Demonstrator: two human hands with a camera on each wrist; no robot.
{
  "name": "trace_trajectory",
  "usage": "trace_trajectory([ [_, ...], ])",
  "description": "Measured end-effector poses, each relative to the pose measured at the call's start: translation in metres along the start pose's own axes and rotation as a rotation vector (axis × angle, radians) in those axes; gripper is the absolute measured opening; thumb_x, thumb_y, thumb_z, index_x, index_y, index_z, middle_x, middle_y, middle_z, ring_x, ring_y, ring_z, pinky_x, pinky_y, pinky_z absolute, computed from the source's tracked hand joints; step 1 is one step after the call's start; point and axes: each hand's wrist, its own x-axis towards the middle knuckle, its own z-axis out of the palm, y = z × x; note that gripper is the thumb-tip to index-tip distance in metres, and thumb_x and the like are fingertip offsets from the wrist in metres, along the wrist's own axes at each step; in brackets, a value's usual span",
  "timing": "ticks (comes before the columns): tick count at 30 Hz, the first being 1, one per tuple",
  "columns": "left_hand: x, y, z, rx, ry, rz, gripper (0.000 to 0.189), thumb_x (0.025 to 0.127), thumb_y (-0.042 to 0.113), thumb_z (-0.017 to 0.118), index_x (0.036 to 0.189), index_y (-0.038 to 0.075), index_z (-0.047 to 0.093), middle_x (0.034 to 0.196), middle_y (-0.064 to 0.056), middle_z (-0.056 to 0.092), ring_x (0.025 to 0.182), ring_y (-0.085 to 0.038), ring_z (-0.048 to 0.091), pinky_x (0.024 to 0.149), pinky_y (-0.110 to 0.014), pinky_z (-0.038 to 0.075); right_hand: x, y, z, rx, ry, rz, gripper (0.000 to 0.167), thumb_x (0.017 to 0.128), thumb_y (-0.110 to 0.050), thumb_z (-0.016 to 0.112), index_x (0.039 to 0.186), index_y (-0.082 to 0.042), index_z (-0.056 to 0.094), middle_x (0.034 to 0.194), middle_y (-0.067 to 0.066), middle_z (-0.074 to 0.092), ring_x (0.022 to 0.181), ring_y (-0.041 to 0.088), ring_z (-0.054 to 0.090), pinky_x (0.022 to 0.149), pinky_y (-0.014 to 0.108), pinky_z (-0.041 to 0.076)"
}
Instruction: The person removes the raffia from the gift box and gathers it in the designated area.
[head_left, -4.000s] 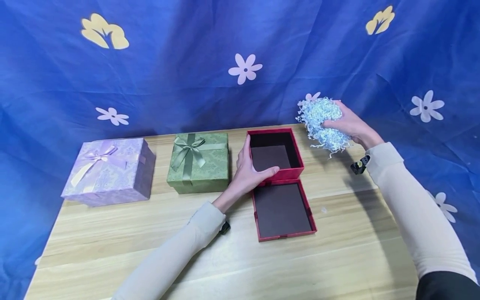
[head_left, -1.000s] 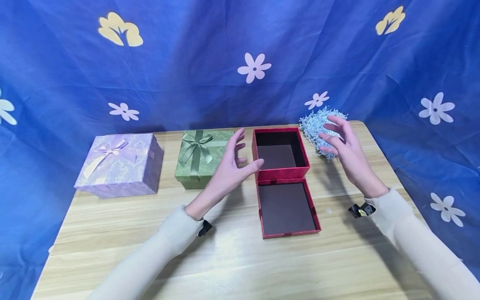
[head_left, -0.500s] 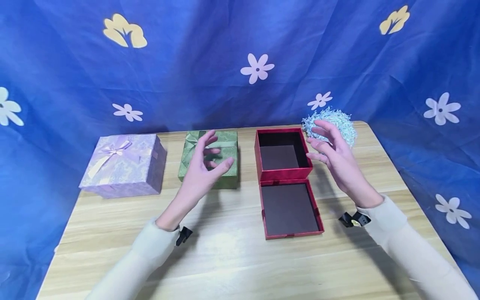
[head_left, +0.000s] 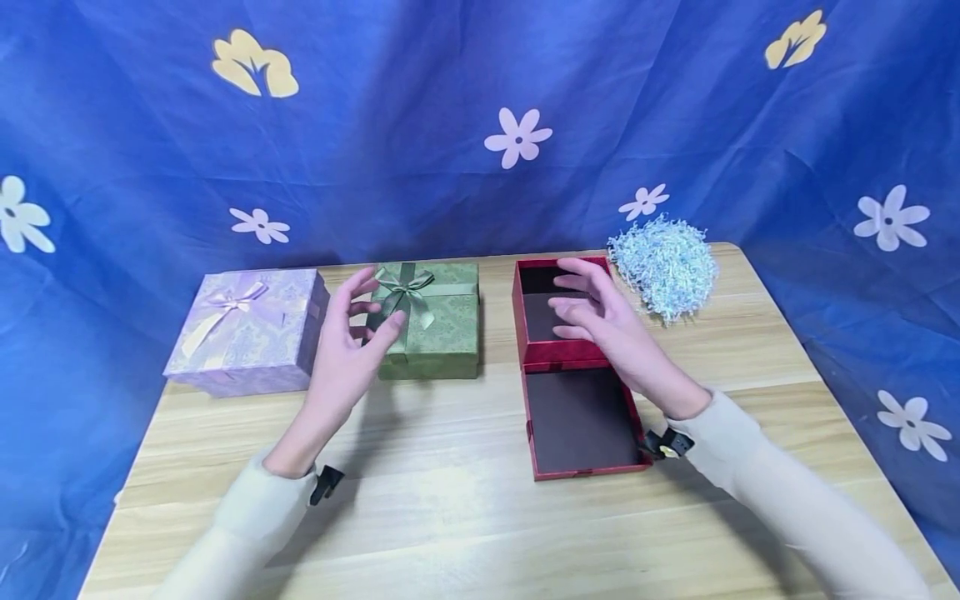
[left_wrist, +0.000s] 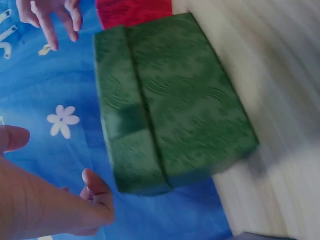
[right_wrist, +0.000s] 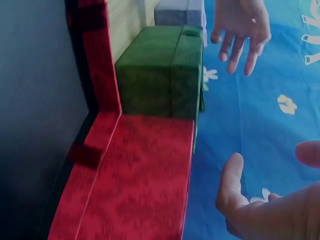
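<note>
My left hand [head_left: 341, 354] hovers at the left side of the green gift box [head_left: 442, 333], between it and the lilac gift box [head_left: 247, 333]. Its fingers are loosely bent and hold nothing. Over the red box [head_left: 558, 354], my right hand [head_left: 618, 337] hangs with relaxed, parted fingers and nothing in them. That box is uncovered and dark inside; the hand hides part of its right side. Its red lid [head_left: 585, 425] lies inside up, against the box's front. The left wrist view shows the green box's patterned side and ribbon band, somewhat blurred.
A heap of pale blue shredded paper [head_left: 667, 271] lies at the back right of the wooden table [head_left: 442, 500]. Satin bows top the green and lilac boxes. A blue flowered cloth [head_left: 420, 150] hangs close behind the table.
The shredded paper my right hand gripped now lies on the table. My left hand has left the red box and moved left past the green one; my right has moved left over the red box.
</note>
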Motion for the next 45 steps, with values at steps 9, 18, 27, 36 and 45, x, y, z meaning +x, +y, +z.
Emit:
trace_trajectory([
  [9,0.012,-0.018,-0.017,0.028,0.013,-0.147,0.067,0.108,0.012,0.065,0.169,0.012,0.038,0.154,-0.013,0.047,0.131,-0.026,0.046,0.104,-0.035,0.040,0.011,0.008,0.031,-0.033,-0.133,0.075,0.069,0.106,-0.006,0.060,0.169,-0.011,0.032,0.162,0.018,0.040,0.136,0.038,0.057,0.100,0.049,0.060],
  [18,0.026,-0.035,-0.025,-0.027,-0.039,-0.363,0.064,0.112,0.015,0.055,0.173,0.014,0.033,0.144,-0.011,0.045,0.111,-0.012,0.049,0.080,-0.019,0.045,0.027,0.015,0.066,-0.018,-0.166,0.180,0.074,0.105,-0.004,0.053,0.172,-0.015,0.023,0.172,0.015,0.022,0.151,0.037,0.043,0.115,0.053,0.048],
  [27,0.038,-0.049,-0.028,0.000,-0.091,-0.380,0.063,0.112,0.015,0.052,0.173,0.018,0.035,0.129,-0.008,0.051,0.093,-0.009,0.049,0.069,-0.020,0.040,0.053,0.030,0.103,-0.020,-0.035,0.276,0.086,0.102,-0.002,0.053,0.175,-0.016,0.010,0.176,0.019,0.016,0.157,0.032,0.031,0.122,0.052,0.036],
  [36,0.041,-0.049,-0.029,-0.078,-0.119,-0.425,0.063,0.112,0.015,0.053,0.172,0.021,0.036,0.105,-0.001,0.046,0.055,0.000,0.034,0.052,-0.018,0.034,0.065,0.039,0.115,-0.089,0.050,0.302,0.088,0.100,-0.004,0.058,0.175,-0.017,0.013,0.172,0.018,0.025,0.151,0.033,0.040,0.121,0.049,0.037],
  [45,0.043,-0.050,-0.031,-0.087,-0.132,-0.427,0.064,0.111,0.014,0.053,0.173,0.025,0.037,0.096,0.002,0.045,0.052,0.000,0.034,0.050,-0.019,0.034,0.070,0.044,0.111,-0.050,0.041,0.294,0.097,0.094,-0.001,0.063,0.176,-0.015,0.013,0.169,0.018,0.029,0.134,0.030,0.049,0.103,0.041,0.046],
])
